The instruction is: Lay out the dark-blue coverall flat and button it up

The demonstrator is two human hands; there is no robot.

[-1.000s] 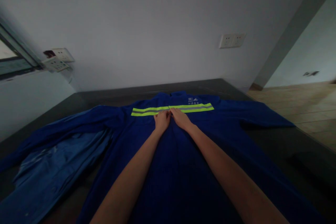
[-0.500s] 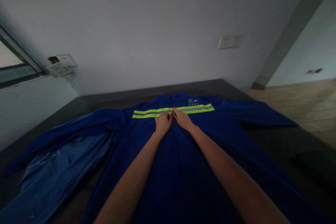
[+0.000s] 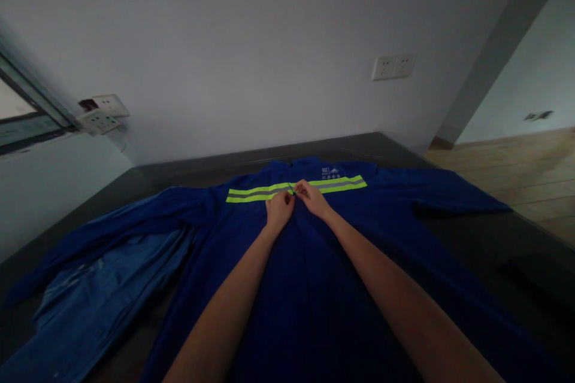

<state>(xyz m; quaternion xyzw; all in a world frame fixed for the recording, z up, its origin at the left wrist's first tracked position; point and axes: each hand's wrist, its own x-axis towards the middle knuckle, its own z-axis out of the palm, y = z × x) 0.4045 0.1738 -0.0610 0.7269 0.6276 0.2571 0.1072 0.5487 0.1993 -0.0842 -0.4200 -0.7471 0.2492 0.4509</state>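
Observation:
A dark blue work jacket lies spread out, front up, with its collar away from me. Across its chest runs a yellow-green reflective strip with a grey centre line, and a small white logo sits above it on the right. My left hand pinches the jacket's front edge at the middle, just below the strip. Close beside it, my right hand pinches the opposite edge at the strip's split. Both hands nearly touch. Whether a button or other fastener lies between the fingertips is too small to tell.
A lighter blue garment lies partly under the jacket's left sleeve. The dark table meets a pale wall with sockets. A dark flat object rests at the right. Left stands a window frame.
My right hand has shifted slightly, its fingers lifting a little at the front edge. My left hand stays nearly in place on the jacket.

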